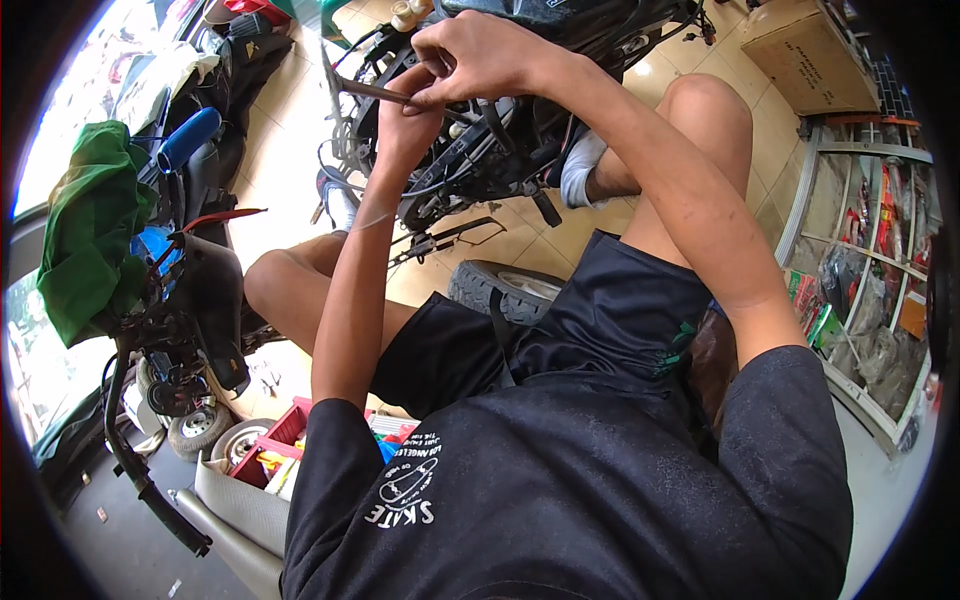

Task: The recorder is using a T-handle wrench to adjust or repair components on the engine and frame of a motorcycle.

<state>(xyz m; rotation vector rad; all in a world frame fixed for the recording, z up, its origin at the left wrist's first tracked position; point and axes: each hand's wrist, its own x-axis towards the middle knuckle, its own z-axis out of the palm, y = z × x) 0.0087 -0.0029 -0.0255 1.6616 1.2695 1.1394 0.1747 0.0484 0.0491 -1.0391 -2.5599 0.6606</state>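
Note:
A slim brownish metal rod (pixel 372 90) sits at my hands, above the exposed black frame and cables of a motorbike (pixel 490 150). My right hand (pixel 480 60) is closed, with thumb and fingers pinched at the rod's right end. My left hand (pixel 410 125) is raised just below it, fingers curled up against the same rod and partly hidden behind my right hand. A thin grey cable (pixel 350 180) loops down beside my left forearm.
A loose tyre (pixel 500 295) lies between my legs. At left stand another bike's handlebar (pixel 130 450), a green cloth (pixel 85 240) and a red parts bin (pixel 280 445). At right are a cardboard box (pixel 800 55) and a metal rack of parts (pixel 800 250).

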